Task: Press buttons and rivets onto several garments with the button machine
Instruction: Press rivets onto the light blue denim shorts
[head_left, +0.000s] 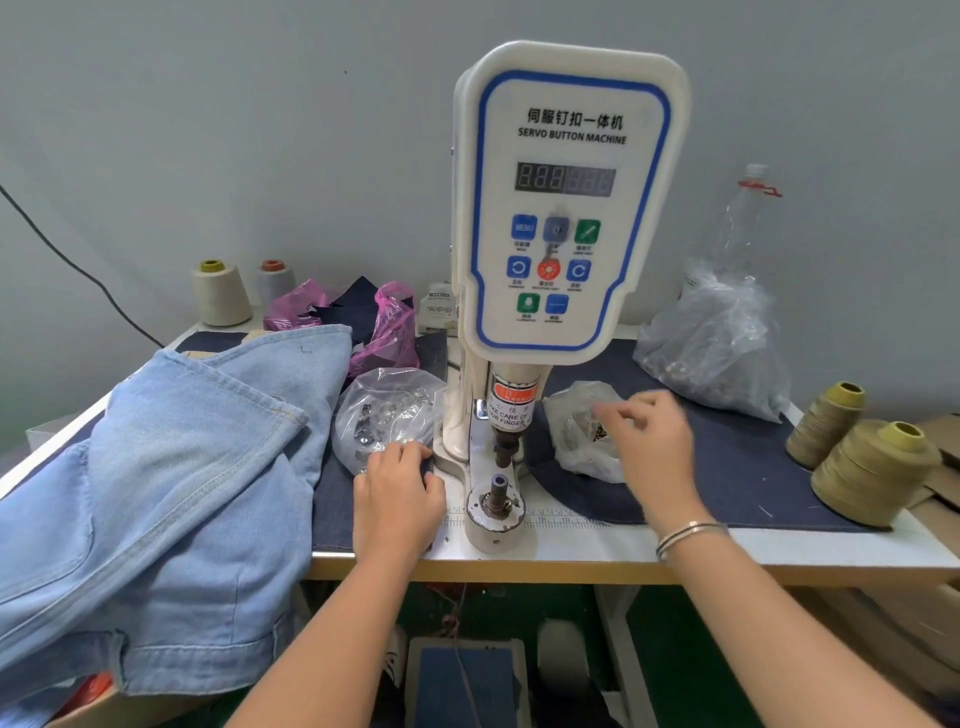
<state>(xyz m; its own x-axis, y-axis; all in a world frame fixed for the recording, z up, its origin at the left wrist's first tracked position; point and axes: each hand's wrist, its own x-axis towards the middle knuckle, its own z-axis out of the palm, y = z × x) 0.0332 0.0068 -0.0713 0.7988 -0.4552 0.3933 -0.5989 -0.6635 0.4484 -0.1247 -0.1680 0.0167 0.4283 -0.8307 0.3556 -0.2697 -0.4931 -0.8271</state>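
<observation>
Right hand was over the small clear plastic bag of metal fasteners just right of the machine post, fingers curled & pinching at the bag's mouth. Blurred, so whether a piece was actually between the fingertips: couldn't tell. Left hand lay knuckles-up at the near edge of a second clear plastic bag of silvery buttons, fingers bent down onto it or the dark cloth under it; looked like picking too, but the grip was hidden.

Between the hands stood the white servo button machine, its lower die bare, upper punch raised, nothing loaded, no fabric under it. The light blue denim garment was heaped at left, spilling over the table's front edge, well apart from the die. My read: early in a cycle, parts being fetched; garment not yet positioned, pressing all to do. No set buttons showed on the denim.

Room: tight. Bags crowded the post on both sides, a big crumpled clear bag sat back right, olive thread cones at the far right edge. Free lane was the white table strip in front of the die; denim would need dragging right across it.
</observation>
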